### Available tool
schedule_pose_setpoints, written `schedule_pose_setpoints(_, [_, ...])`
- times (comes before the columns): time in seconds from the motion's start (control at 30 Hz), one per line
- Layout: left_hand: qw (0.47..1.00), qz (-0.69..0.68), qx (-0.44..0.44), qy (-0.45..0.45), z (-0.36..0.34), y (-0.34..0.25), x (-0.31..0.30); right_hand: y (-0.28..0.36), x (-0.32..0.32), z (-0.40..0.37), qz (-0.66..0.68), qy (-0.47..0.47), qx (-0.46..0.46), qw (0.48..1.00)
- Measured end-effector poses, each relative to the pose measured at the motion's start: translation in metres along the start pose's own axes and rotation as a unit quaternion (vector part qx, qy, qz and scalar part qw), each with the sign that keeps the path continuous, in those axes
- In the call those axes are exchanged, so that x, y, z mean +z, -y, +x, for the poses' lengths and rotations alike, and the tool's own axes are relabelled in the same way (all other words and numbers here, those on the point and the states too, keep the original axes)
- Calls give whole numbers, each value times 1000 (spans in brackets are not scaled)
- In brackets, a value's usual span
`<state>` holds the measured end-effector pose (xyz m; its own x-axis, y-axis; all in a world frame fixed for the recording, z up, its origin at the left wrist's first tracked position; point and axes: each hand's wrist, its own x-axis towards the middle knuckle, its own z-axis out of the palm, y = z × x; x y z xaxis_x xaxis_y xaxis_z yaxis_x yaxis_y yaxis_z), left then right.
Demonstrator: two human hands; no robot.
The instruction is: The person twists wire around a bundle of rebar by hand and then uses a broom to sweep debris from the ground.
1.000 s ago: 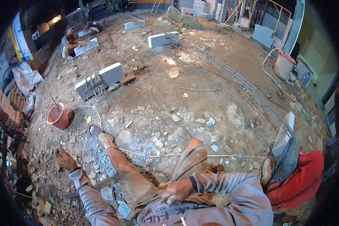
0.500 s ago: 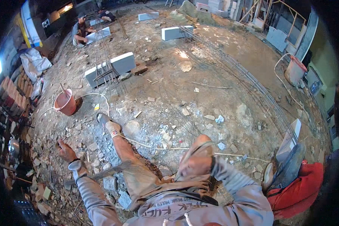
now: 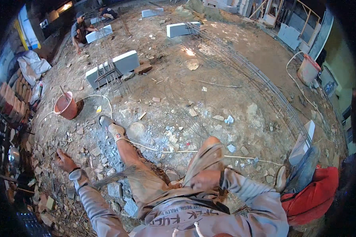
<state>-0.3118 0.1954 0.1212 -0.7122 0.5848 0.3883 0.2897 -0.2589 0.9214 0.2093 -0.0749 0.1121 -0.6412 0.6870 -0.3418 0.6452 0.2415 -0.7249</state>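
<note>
My left hand [image 3: 65, 161] hangs over the rubble on the left, its fingers loosely apart and nothing visible in them. Blurred by motion, my right hand [image 3: 205, 180] is at my bent right leg, close to the thigh; whether it holds anything does not show. A bundle of thin wires [image 3: 116, 176] lies across my left thigh, reaching out over the stones toward my left forearm. My left leg is stretched forward, with a shoe [image 3: 105, 121] on the gravel.
Left ahead stands a red bucket [image 3: 66, 106]. Pale blocks [image 3: 126, 63] prop up rebar cages [image 3: 261, 77]. A white cable [image 3: 170, 151] crosses the stony ground. Beside me on the right sits a person in red [image 3: 316, 193]; another person [image 3: 80, 29] crouches at the far left.
My left hand has shifted slightly left, its fingers more curled. My right hand has moved down along my leg. The far crouching person now reaches a hand to the ground.
</note>
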Motion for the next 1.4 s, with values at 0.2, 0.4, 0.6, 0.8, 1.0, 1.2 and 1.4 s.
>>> schedule_pose_setpoints(0.2, [998, -49, -2, -35, 10, 20, -13, 70, -62, -37, 215, 1, -193, 957])
schedule_pose_setpoints(0.4, [981, 120, 132, -80, 14, 34, -22, 5, -58, -22, 170, -415, 106, 887])
schedule_pose_setpoints(0.6, [990, 112, 89, -10, 10, 4, -19, 22, -39, -22, 42, 137, -24, 989])
schedule_pose_setpoints(0.8, [979, 110, 152, -76, 20, 15, -23, 16, -74, -90, 496, -276, 23, 823])
schedule_pose_setpoints(1.0, [983, 155, 90, -48, -9, -32, -8, -11, -24, -58, -16, -57, 37, 998])
schedule_pose_setpoints(1.2, [976, 185, 88, -74, 12, 1, -28, 47, -77, -75, 186, 134, -54, 972])
schedule_pose_setpoints(1.4, [985, 154, 23, -71, -1, -20, -33, 26, -69, -72, 255, -311, 337, 851])
